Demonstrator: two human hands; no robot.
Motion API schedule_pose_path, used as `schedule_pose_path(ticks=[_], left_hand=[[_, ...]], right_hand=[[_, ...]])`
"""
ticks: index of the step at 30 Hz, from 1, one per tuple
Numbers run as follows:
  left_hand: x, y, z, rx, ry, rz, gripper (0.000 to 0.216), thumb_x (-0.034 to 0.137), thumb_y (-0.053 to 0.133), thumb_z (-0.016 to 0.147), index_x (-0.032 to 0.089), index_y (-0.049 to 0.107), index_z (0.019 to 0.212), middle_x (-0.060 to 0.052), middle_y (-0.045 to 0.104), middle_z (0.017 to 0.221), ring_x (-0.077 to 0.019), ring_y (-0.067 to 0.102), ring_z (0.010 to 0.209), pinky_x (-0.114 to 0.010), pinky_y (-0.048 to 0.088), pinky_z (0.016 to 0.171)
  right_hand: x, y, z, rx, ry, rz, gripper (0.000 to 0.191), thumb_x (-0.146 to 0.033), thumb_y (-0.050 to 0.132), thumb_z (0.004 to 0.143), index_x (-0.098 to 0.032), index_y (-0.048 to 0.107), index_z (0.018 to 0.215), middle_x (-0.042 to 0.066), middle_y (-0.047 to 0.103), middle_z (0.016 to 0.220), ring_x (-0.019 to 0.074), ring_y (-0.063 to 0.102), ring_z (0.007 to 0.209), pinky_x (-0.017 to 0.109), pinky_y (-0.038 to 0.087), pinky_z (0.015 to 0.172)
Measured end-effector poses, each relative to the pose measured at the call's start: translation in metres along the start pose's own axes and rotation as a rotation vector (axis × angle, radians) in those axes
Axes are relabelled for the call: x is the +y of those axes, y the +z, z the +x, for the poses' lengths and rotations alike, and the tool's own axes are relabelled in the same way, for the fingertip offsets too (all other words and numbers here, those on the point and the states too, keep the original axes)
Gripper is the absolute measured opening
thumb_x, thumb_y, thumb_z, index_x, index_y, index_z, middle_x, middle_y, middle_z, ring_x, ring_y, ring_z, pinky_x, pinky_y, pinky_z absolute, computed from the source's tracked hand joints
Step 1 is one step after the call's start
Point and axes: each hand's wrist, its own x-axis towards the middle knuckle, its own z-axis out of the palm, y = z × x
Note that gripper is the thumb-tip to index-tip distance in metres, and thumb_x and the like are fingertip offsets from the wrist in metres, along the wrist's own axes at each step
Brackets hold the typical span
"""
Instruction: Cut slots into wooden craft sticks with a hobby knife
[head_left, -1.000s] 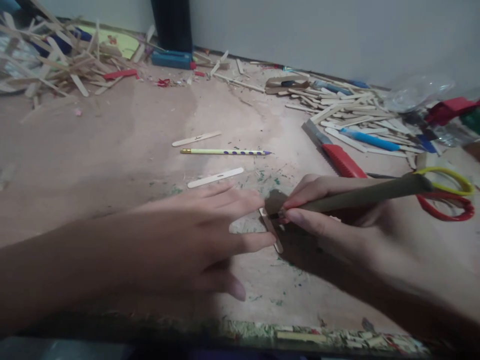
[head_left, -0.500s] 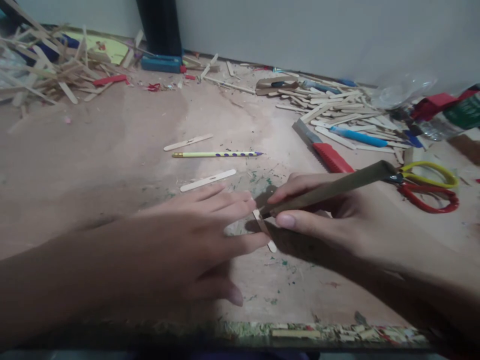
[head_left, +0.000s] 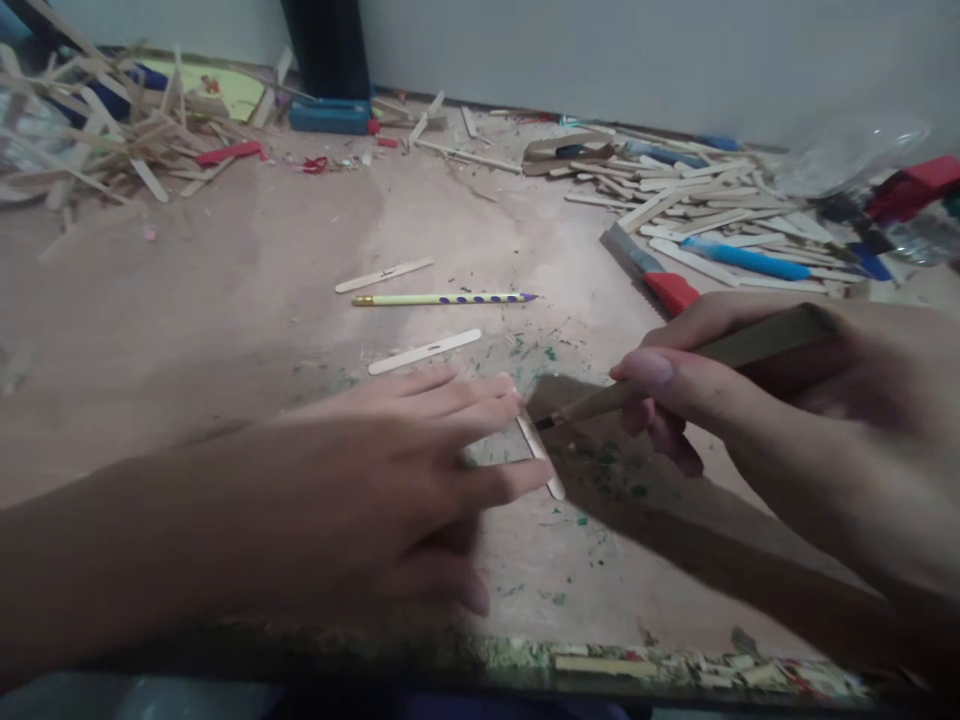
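My left hand [head_left: 405, 460] lies flat with its fingers stretched apart, the fingertips pressing a wooden craft stick [head_left: 538, 445] against the tabletop. In my right hand [head_left: 772, 400] is a carving knife [head_left: 589, 405] with a wooden handle, gripped like a pen. Its dark, narrow tip is at the right edge of the craft stick, near the middle; whether it touches I cannot tell. Beyond my left fingers lies a second craft stick [head_left: 424, 352] with a small slit in its middle. Behind it are a yellow pencil [head_left: 442, 299] with purple spots and another slit craft stick [head_left: 384, 275].
A red-handled saw-like blade [head_left: 637, 262] lies beyond my right hand. Behind it is a heap of craft sticks [head_left: 697, 200] with a blue pen [head_left: 746, 258]. More sticks [head_left: 112, 140] pile up at the far left, near a blue box [head_left: 330, 116]. Shavings litter the table's front edge [head_left: 600, 664].
My right hand has moved right and drawn back from the stick, with the carving knife lying flatter. It now covers the scissors. My left hand stays on the stick; the view has shifted slightly.
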Motion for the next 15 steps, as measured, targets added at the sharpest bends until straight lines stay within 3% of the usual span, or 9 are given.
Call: schedule_pose_path(ticks=[3, 7, 12, 15], left_hand=[[0.001, 0.003, 0.000, 0.035, 0.011, 0.029, 0.068, 0.072, 0.067, 0.132, 0.031, 0.072, 0.186, -0.015, 0.079, 0.185, -0.0421, 0.070, 0.182, -0.066, 0.054, 0.158], [-0.001, 0.008, -0.005, 0.122, 0.037, 0.046, 0.064, 0.069, 0.059, 0.136, 0.026, 0.073, 0.180, -0.022, 0.075, 0.187, -0.0451, 0.075, 0.176, -0.071, 0.058, 0.153], [-0.004, 0.017, -0.012, 0.144, 0.028, 0.021, 0.064, 0.069, 0.041, 0.140, 0.029, 0.063, 0.185, -0.022, 0.073, 0.188, -0.0439, 0.069, 0.182, -0.070, 0.049, 0.159], [-0.005, 0.019, -0.012, 0.154, 0.030, 0.001, 0.063, 0.071, 0.046, 0.138, 0.032, 0.063, 0.185, -0.019, 0.074, 0.188, -0.0409, 0.071, 0.179, -0.066, 0.048, 0.160]], right_hand=[[0.006, -0.001, 0.003, -0.019, 0.096, 0.110, 0.051, -0.076, 0.110, 0.099, -0.032, 0.088, 0.084, 0.005, 0.079, 0.074, 0.0238, 0.071, 0.062, 0.038, 0.053, 0.052], [0.022, -0.003, 0.021, -0.148, 0.171, 0.371, 0.046, -0.067, 0.117, 0.092, -0.032, 0.090, 0.084, 0.003, 0.080, 0.072, 0.0217, 0.075, 0.063, 0.033, 0.065, 0.054], [0.040, -0.006, 0.034, -0.261, 0.225, 0.492, 0.041, -0.058, 0.121, 0.090, -0.030, 0.091, 0.090, 0.002, 0.083, 0.078, 0.0197, 0.076, 0.062, 0.032, 0.065, 0.054], [0.046, -0.006, 0.035, -0.238, 0.208, 0.519, 0.040, -0.058, 0.119, 0.092, -0.030, 0.092, 0.089, 0.003, 0.083, 0.079, 0.0205, 0.076, 0.063, 0.033, 0.064, 0.054]])
